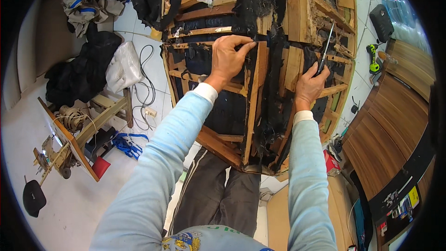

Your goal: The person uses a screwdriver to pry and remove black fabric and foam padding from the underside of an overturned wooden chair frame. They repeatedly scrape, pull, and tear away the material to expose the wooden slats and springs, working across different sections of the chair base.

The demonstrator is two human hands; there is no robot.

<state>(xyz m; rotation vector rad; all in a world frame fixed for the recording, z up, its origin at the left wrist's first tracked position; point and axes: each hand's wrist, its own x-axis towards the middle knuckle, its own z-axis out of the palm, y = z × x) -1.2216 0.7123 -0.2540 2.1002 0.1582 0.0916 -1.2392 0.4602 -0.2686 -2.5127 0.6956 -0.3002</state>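
An upturned furniture frame of wooden slats (251, 111) lies before me, with torn black fabric (268, 97) along its middle and ragged fibres on the far right part. My left hand (226, 58) is closed in a pinch over a wooden bar beside the black fabric. Whatever sits between its fingertips is too small to make out. On the right side of the frame, my right hand (310, 86) grips what looks like a screwdriver (327, 44) by its dark handle. Its long metal shaft points away from me and slightly right, over the slats.
A green and black power drill (373, 59) lies on the tiles at right, near a brown wooden panel (385, 125). At left are a white plastic bundle (124, 67), a loose black cable (151, 83) and a motor on a wooden stand (72, 118).
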